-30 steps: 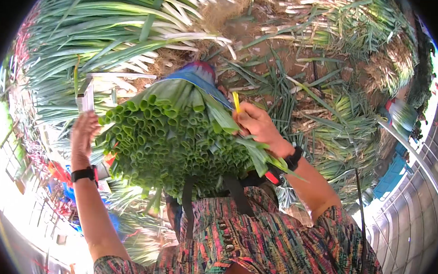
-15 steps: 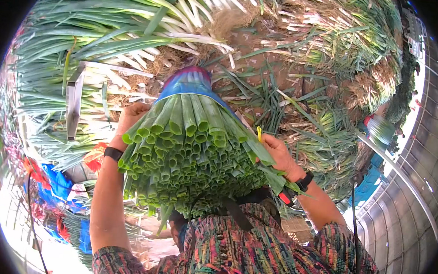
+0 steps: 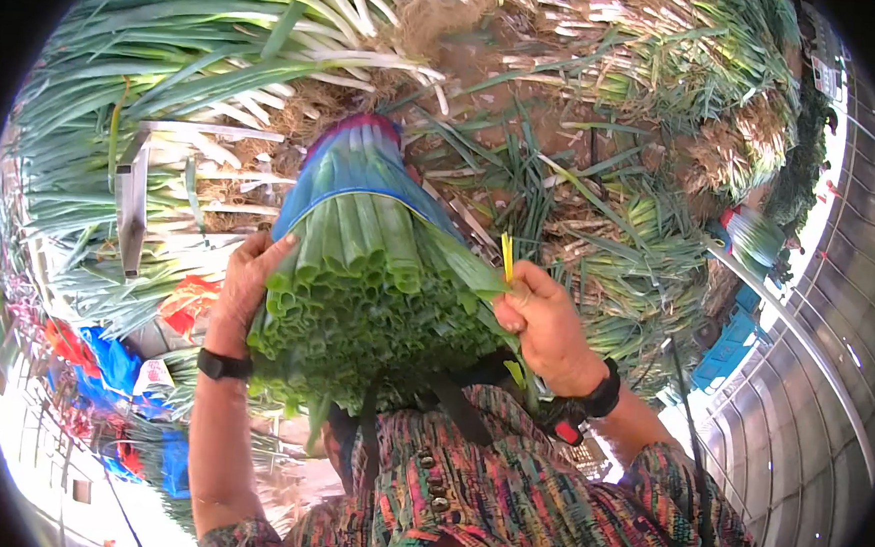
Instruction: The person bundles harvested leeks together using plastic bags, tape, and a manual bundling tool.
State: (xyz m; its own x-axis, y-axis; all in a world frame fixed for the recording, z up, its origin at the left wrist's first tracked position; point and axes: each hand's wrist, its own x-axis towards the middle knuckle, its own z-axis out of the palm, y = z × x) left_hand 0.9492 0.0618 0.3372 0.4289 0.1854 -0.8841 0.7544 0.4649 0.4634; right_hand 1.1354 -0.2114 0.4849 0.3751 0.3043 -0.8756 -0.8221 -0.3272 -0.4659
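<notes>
A thick bundle of green onions (image 3: 376,290), wrapped in a blue and pink sleeve (image 3: 349,158), has its cut green ends towards me. My left hand (image 3: 249,282) lies against the bundle's left side, thumb near the sleeve's edge and fingers partly hidden. On the right side my right hand (image 3: 540,315) is closed in a pinch on a yellow tie (image 3: 507,258), beside a green leaf at the sleeve's edge.
Loose green onions (image 3: 200,68) lie at the upper left, more piles (image 3: 649,256) on the right. A metal frame (image 3: 131,205) stands left of the bundle. Blue crates (image 3: 729,347) and a metal rail (image 3: 805,331) are at the right. Orange netting (image 3: 190,304) is at the left.
My left hand has come down along the bundle's side. My right hand has turned, its fingers now in clearer view. The leaves that stuck out at the lower right are drawn in.
</notes>
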